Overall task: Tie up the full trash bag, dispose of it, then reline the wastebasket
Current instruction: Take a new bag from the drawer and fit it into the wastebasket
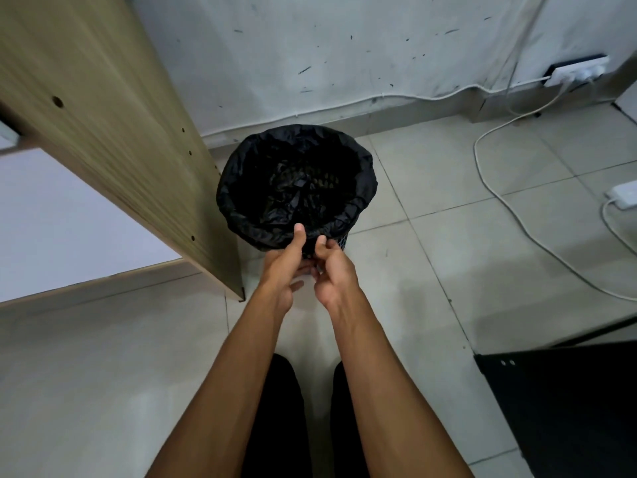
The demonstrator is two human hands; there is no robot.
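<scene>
Bin [341, 243]: upright, mouth up, bag [241, 201] folded over rim.
Left hand [286, 267]: pinching bag edge at 6 o'clock.
Right hand [332, 274]: fingers curled, pinching same edge.

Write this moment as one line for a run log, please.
stage: relining | black liner: folded over mesh wastebasket rim | left hand: gripping liner's near edge | right hand: gripping liner's near edge

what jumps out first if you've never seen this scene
A round mesh wastebasket lined with a black plastic trash bag stands on the pale tiled floor by the scuffed white wall. The left hand and right hand meet at its near rim, fingers on the bag's folded-over edge. A tilted light wooden panel fills the left.
</scene>
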